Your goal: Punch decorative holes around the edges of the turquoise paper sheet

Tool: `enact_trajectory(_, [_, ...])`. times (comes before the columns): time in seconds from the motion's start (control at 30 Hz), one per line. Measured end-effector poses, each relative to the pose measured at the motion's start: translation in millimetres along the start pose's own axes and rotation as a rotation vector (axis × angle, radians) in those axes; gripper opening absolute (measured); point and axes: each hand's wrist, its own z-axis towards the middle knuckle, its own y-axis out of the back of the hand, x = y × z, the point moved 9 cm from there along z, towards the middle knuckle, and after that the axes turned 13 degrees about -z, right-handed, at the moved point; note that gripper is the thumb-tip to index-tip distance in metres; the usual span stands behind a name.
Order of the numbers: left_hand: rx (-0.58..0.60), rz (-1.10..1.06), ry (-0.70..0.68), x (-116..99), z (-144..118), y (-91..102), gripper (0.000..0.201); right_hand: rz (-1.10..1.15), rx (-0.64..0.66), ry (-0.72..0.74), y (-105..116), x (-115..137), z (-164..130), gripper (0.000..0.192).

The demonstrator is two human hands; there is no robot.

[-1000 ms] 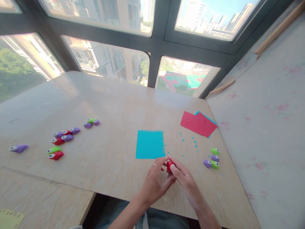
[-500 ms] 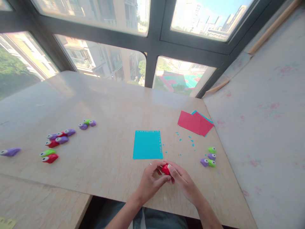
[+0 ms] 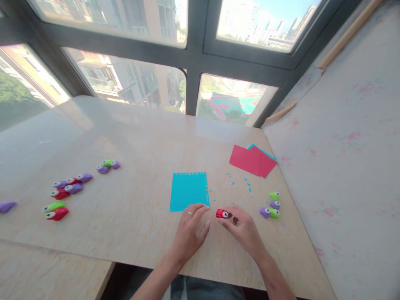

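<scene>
Tabletop (image 3: 131, 137): right hand (image 3: 242, 227) on red punch (image 3: 222, 213)

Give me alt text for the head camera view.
The right hand pinches a small red paper punch on the table, left hand open beside a teal paper square. More punches lie around.

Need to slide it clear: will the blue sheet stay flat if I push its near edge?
Probably not: the blue sheet looks thin, so it may buckle. Its punched edges could tear. It likely lifts lightly; the left hand touches its near edge.
</scene>
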Motion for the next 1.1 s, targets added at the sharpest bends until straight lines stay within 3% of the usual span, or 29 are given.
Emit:
enact_trajectory(0.17, [0.102, 0.237, -0.023, 16, 20, -0.9, 0.042, -0.076, -0.091, 0.014, 8, -10, 14, 0.025])
enact_trajectory(0.33, [0.149, 0.314, -0.02, 17, 36, -4.0, 0.024, -0.14, -0.087, 0.092, -1, 1, 23, 0.015])
enact_trajectory(0.53, [0.145, 0.322, -0.037, 22, 39, -2.9, 0.016, -0.163, -0.078, 0.075, -5, 2, 26, 0.015])
enact_trajectory(0.77, [0.169, 0.345, -0.016, 21, 38, -1.3, 0.046, -0.097, -0.108, 0.032, -3, -8, 23, 0.024])
enact_trajectory(0.93, [0.239, 0.425, 0.041, 17, 51, -5.1, 0.027, -0.044, -0.156, -0.009, -3, -19, 18, 0.03])
enact_trajectory(1.1, [0.291, 0.474, 0.073, 21, 59, -8.5, 0.021, -0.067, -0.281, 0.026, 0, -23, 14, 0.03])
